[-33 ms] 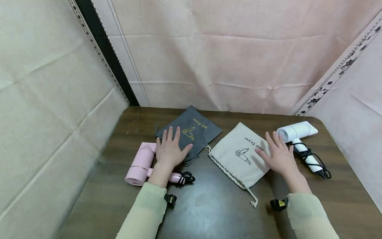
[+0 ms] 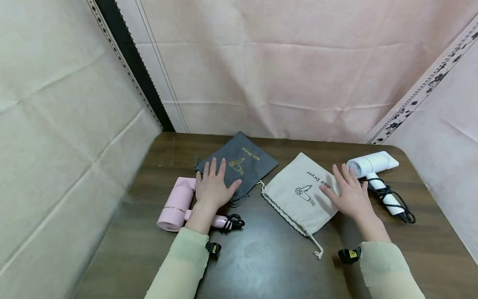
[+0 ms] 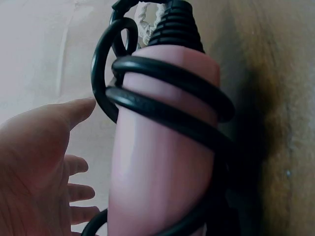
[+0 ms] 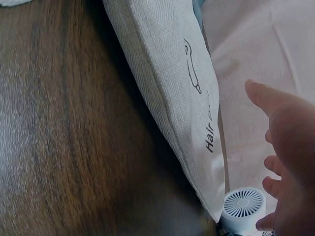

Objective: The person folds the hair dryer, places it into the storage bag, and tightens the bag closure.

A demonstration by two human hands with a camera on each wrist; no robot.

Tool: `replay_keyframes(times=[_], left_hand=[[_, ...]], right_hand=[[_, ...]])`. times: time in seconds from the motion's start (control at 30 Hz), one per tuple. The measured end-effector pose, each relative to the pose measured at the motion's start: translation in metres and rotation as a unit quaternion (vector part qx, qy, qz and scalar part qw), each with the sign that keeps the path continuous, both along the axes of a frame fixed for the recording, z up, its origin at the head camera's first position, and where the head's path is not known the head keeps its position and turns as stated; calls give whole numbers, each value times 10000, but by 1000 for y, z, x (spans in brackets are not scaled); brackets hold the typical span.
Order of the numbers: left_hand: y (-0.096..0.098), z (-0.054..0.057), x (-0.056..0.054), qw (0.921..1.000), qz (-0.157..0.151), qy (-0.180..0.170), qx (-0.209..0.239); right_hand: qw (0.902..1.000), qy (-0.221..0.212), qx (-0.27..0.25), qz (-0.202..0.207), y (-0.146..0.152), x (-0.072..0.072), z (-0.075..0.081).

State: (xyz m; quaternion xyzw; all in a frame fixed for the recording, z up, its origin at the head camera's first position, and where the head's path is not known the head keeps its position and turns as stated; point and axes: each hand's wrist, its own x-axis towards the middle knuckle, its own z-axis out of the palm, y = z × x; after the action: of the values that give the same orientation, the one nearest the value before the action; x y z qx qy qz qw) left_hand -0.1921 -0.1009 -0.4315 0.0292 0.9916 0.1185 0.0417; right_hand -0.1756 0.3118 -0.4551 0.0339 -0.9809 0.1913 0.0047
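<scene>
My left hand point(image 2: 210, 189) is spread flat, palm down, its fingers overlapping the dark grey drawstring pouch point(image 2: 248, 162) in the head view. Under that wrist lies a pink hair dryer point(image 2: 179, 199), whose black cord is wound around the handle point(image 3: 157, 147) in the left wrist view. My right hand point(image 2: 350, 195), fingers also spread, overlaps the right edge of a cream drawstring pouch point(image 2: 295, 199). Just beyond its fingertips sits a white hair dryer point(image 2: 377, 163), its black cord point(image 2: 388, 193) wrapped on the handle. Both pouches bear "Hair Dryer" lettering and a dryer drawing. Neither hand grips anything.
The brown wooden table point(image 2: 142, 249) has rounded far corners. A pale pink cloth point(image 2: 284, 74) hangs behind it, and white cloth point(image 2: 74, 124) hangs at the left side. The cream pouch's knotted drawstring point(image 2: 317, 248) trails toward the near edge.
</scene>
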Motion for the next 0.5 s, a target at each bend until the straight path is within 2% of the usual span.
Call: replay_keyframes(times=[0.5], left_hand=[[-2,2,1,9998,-136,-116,-45]], right_hand=[[9998,-63,15,203,-9,5,5]])
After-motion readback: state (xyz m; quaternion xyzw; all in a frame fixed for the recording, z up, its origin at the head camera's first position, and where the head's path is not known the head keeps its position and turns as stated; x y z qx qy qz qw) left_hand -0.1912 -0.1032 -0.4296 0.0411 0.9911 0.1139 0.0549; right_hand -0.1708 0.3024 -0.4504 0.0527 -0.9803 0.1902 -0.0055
